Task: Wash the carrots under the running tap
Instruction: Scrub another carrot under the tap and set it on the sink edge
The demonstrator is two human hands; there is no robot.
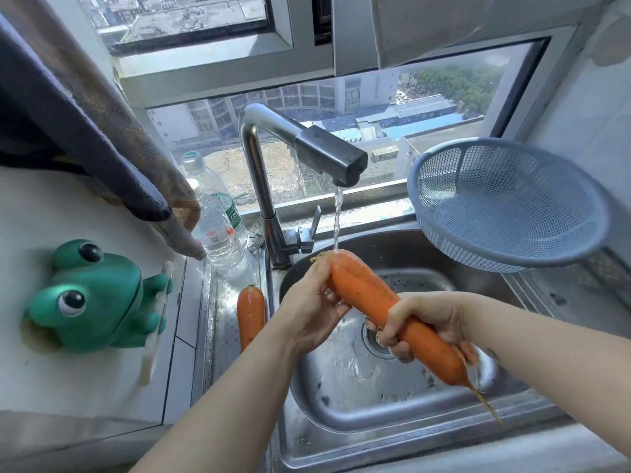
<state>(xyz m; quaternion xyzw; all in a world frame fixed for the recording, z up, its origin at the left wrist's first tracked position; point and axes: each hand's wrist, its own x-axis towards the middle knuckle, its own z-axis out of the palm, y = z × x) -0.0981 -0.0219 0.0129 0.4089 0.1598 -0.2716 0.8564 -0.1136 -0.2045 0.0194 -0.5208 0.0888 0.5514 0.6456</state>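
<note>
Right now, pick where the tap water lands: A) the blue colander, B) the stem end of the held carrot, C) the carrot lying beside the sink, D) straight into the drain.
B: the stream hits the stem end of the carrot held by the left hand and right hand.

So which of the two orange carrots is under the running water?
The bigger orange carrot, gripped by the left hand and right hand, its top under the running steel tap. The smaller orange carrot lies untouched on the steel sink ledge.
</note>
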